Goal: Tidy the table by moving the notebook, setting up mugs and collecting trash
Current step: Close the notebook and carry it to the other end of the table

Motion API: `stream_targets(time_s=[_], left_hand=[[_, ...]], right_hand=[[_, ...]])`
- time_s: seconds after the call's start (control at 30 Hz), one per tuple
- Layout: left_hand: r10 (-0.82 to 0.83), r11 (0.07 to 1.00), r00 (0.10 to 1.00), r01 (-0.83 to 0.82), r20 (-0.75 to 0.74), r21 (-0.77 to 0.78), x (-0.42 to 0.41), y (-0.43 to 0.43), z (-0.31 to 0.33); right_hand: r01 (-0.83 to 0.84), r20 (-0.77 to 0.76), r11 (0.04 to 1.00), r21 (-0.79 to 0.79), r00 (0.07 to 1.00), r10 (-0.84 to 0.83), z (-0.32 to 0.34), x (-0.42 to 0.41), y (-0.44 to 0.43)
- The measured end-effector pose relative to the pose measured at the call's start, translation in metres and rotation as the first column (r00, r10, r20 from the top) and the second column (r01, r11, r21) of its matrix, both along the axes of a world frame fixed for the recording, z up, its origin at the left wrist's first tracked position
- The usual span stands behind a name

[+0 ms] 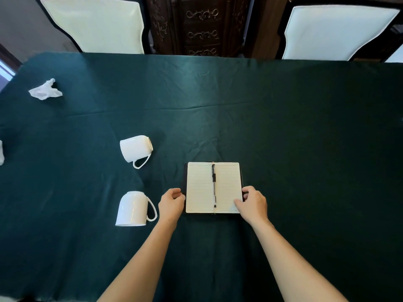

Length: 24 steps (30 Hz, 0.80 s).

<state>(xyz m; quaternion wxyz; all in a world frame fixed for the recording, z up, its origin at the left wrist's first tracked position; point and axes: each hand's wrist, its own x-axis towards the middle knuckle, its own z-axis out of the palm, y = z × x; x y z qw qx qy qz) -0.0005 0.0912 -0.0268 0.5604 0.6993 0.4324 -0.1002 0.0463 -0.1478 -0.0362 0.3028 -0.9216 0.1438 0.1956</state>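
the right hand [253,202] is closed on the right edge of the open notebook [201,188], thumb lying on the lined page near the lower corner and fingers curled over the cover edge. the left hand [172,200] sits just beside the notebook's left edge, fingers curled and half open; whether it actually touches the dark cover i cannot tell, and it does not look clamped on anything. a black pen [214,185] lies along the notebook's spine, resting loose in the fold.

the notebook is flat on the bench [305,138], which is covered in a dark green cloth, near the person's side and about centre. judging by this, the task is at its very start: the notebook has a grip on it but is not lifted or shifted, and nothing else looks handled.

left of the left hand, 1 white mug [133,209] stands upside down on its rim, handle pointing toward the hand. farther back, a 2nd white mug [135,149] lies on its side, mouth to the right, handle toward the person. both are left to set upright. a crumpled white tissue [44,91] lies well apart at the far left, uncollected, and a white scrap [1,152] shows at the left frame edge, too cut off to identify.
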Motion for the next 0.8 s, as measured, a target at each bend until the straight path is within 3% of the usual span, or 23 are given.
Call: stream_targets(time_s=[0.23,0.47,0.67,0.8], left_hand=[[0.065,0.984,0.996,-0.054,0.059,-0.171,0.004,0.009,0.005],[-0.002,0.910,0.986,0.070,0.165,-0.408,0.011,-0.025,0.027],[-0.219,0.935,0.968,0.245,0.126,-0.258,0.011,-0.073,0.019],[-0.326,0.935,0.937,0.339,0.122,-0.103,0.008,-0.094,0.013]], right_hand=[[0.049,-0.047,0.998,0.047,0.998,-0.047,-0.003,0.002,-0.007],[0.215,-0.117,0.955,0.206,0.974,-0.194,-0.008,0.005,-0.014],[0.444,-0.316,0.814,0.374,0.886,-0.339,-0.008,0.019,-0.017],[0.447,-0.364,0.787,0.426,0.880,-0.303,-0.013,0.022,-0.022]])
